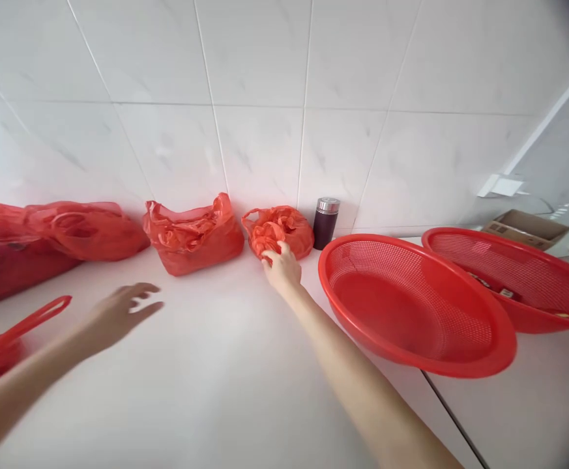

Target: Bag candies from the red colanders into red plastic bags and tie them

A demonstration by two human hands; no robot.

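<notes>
At the front of a small red plastic bag [296,229] by the wall, my right hand [283,268] has its fingers closed on the crumpled plastic. Part of the fingertips is lost against the bag. My left hand [115,314] hovers over the white table with fingers apart and nothing in them. A larger red plastic bag with handles [201,244] stands beyond it, to the left of the small one. Close on the left of that hand lies another red bag [0,355] with a loop handle sticking out.
A dark tumbler with a silver lid [325,225] stands right of the small bag. Two red plastic baskets [386,312] occupy the right, the rear one [533,260] holding small items. Behind are an open cardboard box [526,228] and tiled wall. More red bags [86,228] lie far left.
</notes>
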